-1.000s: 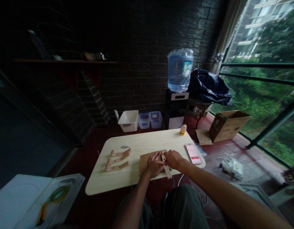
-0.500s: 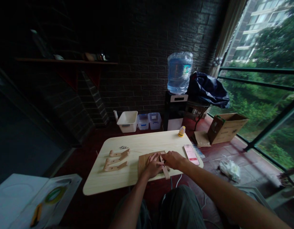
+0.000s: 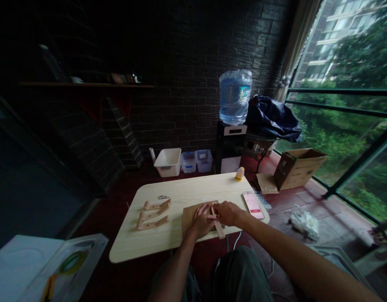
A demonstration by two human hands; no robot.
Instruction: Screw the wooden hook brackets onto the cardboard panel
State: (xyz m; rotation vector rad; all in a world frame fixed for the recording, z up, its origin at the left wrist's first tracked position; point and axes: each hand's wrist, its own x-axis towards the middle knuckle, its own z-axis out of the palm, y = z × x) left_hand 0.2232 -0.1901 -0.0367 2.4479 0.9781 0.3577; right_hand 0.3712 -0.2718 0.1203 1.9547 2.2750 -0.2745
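Observation:
A narrow wooden strip [image 3: 219, 230] lies slanted over a piece of brown cardboard [image 3: 187, 214], its lower end reaching the table's near edge. My left hand [image 3: 203, 223] rests on the cardboard, its fingers and thumb pressing on the strip to hold it. From the right, my right hand [image 3: 231, 213] is closed over the strip around a small tool showing a bit of dark and orange; its kind is mostly hidden by the fingers. Left of the cardboard lie several curved wooden pieces with holes [image 3: 153, 214]. Behind them is a little pile of dark screws or pins [image 3: 163, 197].
The pale table [image 3: 130, 239] carries a yellow-capped bottle [image 3: 240, 174] and a phone [image 3: 253, 205]. Beyond stand a water dispenser [image 3: 232, 144], plastic bins [image 3: 168, 161] and a cardboard box [image 3: 295, 170]. An open white case [image 3: 32, 260] is at lower left.
The view has shifted slightly. Both hands stay at the strip; my right hand's fingers have turned a little, and more of the orange bit shows.

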